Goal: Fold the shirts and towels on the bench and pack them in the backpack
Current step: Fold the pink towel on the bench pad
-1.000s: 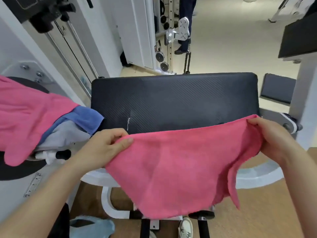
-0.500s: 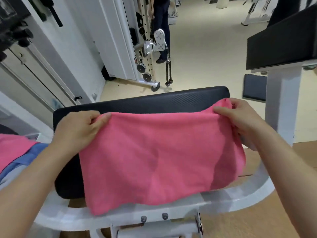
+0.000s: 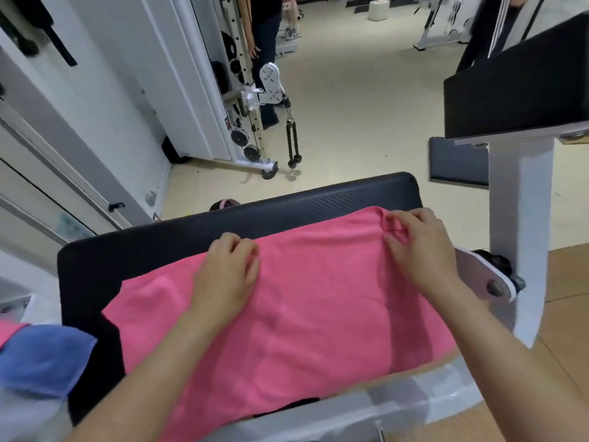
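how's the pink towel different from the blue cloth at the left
The pink towel lies spread over the bench pad, held by the left hand and right hand; the blue cloth sits bunched at the left, untouched. Pink shows more area than blue. Both are soft cloth.

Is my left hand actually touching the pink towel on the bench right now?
Touching. The head view shows the left hand lying on the pink towel near its far edge, curled fingers against the cloth with no gap.
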The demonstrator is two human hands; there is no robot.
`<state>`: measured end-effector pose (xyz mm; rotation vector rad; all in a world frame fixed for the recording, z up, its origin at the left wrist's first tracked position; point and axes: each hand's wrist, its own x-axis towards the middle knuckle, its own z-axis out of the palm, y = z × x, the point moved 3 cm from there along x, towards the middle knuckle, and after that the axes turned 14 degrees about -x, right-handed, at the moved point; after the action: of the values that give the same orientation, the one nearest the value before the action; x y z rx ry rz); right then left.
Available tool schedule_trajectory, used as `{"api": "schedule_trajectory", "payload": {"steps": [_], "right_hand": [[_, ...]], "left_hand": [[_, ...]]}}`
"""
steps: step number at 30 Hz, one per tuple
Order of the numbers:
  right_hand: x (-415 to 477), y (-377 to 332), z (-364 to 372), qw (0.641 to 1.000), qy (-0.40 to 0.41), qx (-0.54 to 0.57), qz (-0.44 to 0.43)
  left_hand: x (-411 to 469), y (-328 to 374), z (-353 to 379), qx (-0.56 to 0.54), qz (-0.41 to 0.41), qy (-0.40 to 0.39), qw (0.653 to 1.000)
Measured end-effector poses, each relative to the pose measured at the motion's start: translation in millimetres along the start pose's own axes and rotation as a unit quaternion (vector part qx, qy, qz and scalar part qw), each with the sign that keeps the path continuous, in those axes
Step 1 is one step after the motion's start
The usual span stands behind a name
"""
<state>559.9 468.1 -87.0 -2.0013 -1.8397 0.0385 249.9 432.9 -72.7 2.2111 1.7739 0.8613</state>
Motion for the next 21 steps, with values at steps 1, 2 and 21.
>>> {"api": "schedule_trajectory", "payload": {"steps": [1,2,21], "right_hand": [[3,2,-1,0.999,0.017,0.024,0.020],[6,5,-2,0.998,0.024,0.047,0.040],[62,24,-14,0.960,0.022,0.208,0.185]], "left_hand": [[4,1,4,-0.009,-0.021,0.014,1.000],[7,2,6,-0.014,-0.039,0.025,0.999],[45,13,9,-0.065,-0.004,0.103,0.993]]}}
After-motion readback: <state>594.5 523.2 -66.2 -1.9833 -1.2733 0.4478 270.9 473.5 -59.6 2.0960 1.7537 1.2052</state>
